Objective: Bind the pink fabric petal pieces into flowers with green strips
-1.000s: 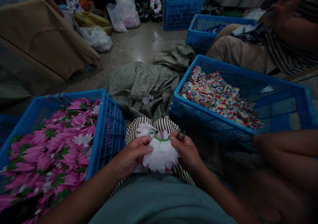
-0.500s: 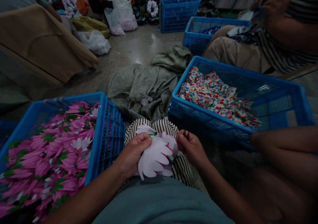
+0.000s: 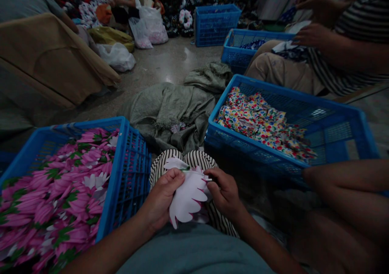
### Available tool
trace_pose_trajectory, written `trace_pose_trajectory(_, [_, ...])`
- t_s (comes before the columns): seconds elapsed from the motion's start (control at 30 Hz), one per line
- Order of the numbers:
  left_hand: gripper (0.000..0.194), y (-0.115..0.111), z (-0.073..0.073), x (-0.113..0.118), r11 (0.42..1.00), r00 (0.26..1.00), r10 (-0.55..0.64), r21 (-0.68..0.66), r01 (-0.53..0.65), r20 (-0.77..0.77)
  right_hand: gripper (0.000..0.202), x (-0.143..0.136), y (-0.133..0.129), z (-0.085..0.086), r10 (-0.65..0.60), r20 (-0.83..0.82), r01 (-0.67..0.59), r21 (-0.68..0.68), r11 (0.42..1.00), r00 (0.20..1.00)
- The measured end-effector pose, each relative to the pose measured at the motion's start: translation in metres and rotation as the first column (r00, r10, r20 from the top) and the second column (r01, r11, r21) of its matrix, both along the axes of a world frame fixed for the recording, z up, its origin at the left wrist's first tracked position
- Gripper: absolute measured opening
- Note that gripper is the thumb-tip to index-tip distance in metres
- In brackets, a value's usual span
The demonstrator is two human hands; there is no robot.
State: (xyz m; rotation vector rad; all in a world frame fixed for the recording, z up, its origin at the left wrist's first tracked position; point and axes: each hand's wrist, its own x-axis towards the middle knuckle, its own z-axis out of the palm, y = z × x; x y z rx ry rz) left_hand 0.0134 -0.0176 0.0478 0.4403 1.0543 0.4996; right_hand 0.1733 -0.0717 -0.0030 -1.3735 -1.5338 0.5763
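Note:
A white petal-shaped cloth piece (image 3: 187, 197) with pink edges hangs over my lap. My left hand (image 3: 165, 193) pinches its upper left corner between thumb and fingers. At its upper right edge is my right hand (image 3: 223, 189), fingers closed around a small, thin, pale item too small to name. Under the cloth are striped trousers (image 3: 165, 156). More white and pink petals lie partly hidden behind the piece.
On the left stands a blue crate (image 3: 123, 160) of pink petal pieces; on the right, a blue crate (image 3: 258, 138) holds colourful dotted fabric. Grey-green sacking (image 3: 173, 104) lies ahead. A person in stripes sits at the right, with a bare leg nearer me.
My right hand has moved left to the cloth's edge and turned. The dark tool tip that showed at its fingers is out of sight. The seated person's hands have moved apart.

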Motion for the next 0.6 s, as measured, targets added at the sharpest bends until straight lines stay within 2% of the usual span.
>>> trace_pose_trajectory(0.37, [0.016, -0.0031, -0.0032, 0.0, 0.999, 0.999, -0.028, 0.034, 0.026, 0.04, 0.017, -0.0012, -0.0015, 0.0056, 0.032, -0.063, -0.032, 0.001, 0.999, 0.998])
trace_pose_trajectory(0.6, [0.018, -0.0033, -0.0001, 0.0004, 0.999, 0.998, -0.04, 0.035, 0.039, 0.051, 0.018, -0.0026, -0.0017, 0.0079, 0.044, -0.062, -0.044, 0.0, 0.999, 0.997])
